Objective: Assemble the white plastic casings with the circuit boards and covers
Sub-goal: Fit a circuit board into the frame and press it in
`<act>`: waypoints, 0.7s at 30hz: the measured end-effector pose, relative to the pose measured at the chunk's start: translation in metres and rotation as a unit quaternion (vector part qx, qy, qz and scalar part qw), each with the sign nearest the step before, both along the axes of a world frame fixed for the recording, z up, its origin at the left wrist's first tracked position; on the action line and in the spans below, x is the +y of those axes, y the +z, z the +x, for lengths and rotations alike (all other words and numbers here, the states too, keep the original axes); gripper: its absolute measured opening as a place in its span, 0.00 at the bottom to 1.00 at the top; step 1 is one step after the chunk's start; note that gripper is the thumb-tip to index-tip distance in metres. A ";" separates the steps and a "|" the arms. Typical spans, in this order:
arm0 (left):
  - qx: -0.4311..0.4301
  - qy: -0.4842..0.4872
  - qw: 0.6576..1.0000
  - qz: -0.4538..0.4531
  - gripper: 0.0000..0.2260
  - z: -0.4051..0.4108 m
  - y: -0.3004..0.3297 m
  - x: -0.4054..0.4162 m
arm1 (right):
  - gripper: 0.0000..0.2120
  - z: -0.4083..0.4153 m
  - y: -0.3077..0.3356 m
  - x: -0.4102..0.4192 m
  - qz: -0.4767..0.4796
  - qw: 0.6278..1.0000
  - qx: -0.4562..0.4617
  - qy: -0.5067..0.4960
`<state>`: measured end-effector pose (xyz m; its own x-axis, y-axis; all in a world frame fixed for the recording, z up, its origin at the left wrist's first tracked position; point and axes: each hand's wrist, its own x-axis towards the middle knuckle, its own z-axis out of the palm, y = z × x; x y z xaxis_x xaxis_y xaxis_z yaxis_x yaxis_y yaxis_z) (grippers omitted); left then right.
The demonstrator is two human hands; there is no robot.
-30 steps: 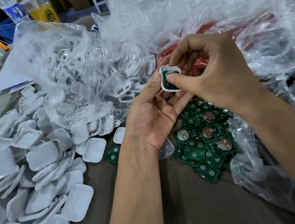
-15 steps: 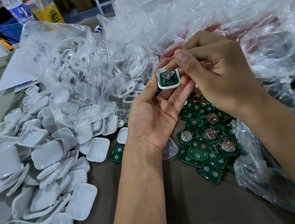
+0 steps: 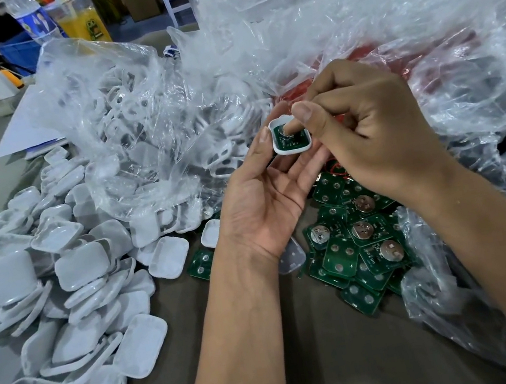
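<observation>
Left hand (image 3: pixel 264 210) is palm up, fingertips curled round the white casing (image 3: pixel 292 148) and holding it by the edges above the table; green circuit board (image 3: pixel 291 139) sits inside the casing, coin cell up. Right hand (image 3: pixel 369 135) is over it, one fingertip pressing down on the board's cell, thumb extended over the top, the other fingers curled in and holding nothing visible. Step in hand looks like seating the board in the casing. To do it well: press flat and centred so the board drops level inside the rim, not on one corner; left fingers should support the casing from below and stay off the opening; check the board sits flush all round before a cover goes on. No cover on this unit yet. Around: loose pile of circuit boards (image 3: pixel 357 241) just below the hands on the table (image 3: pixel 307 367), some partly in a clear bag; big heap of white covers (image 3: pixel 63 307) at left, well apart from the hands; clear plastic bag of white parts (image 3: pixel 140 127) behind it; crumpled clear plastic sheeting (image 3: pixel 383 19) at back and right over something red. Bottle (image 3: pixel 31 17) and a yellow drink cup (image 3: pixel 82 22) far back left. Nothing blocks the press; the reach to the covers crosses the left arm, and loose plastic by the boards could snag a pick.
</observation>
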<state>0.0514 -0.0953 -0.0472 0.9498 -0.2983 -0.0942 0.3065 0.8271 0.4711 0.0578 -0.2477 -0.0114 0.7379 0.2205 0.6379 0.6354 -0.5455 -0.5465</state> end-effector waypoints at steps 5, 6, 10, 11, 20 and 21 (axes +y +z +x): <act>-0.036 -0.007 0.999 -0.023 0.20 -0.002 0.001 0.000 | 0.12 0.000 0.001 -0.001 0.020 1.000 -0.017 0.015; -0.045 -0.010 0.999 -0.025 0.20 -0.002 0.001 0.000 | 0.11 -0.001 0.002 -0.002 0.019 0.999 -0.022 0.017; -0.076 -0.032 0.996 -0.043 0.17 -0.002 0.002 0.001 | 0.10 -0.003 0.005 -0.004 0.035 0.998 -0.050 0.034; -0.084 -0.039 0.995 -0.044 0.17 -0.002 0.001 0.001 | 0.10 -0.003 0.006 -0.005 0.042 0.997 -0.060 0.038; -0.126 -0.063 0.990 -0.031 0.20 0.002 -0.004 0.002 | 0.05 -0.005 0.010 -0.008 0.030 0.997 -0.058 0.032; -0.128 -0.065 0.989 -0.031 0.19 0.002 -0.004 0.002 | 0.05 -0.004 0.010 -0.008 0.024 0.998 -0.052 0.031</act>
<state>0.0535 -0.0931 -0.0514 0.8936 -0.4162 0.1678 0.2883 0.8191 0.4960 0.0537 -0.2559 -0.0015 0.6522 0.2310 0.7220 0.7227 -0.4770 -0.5002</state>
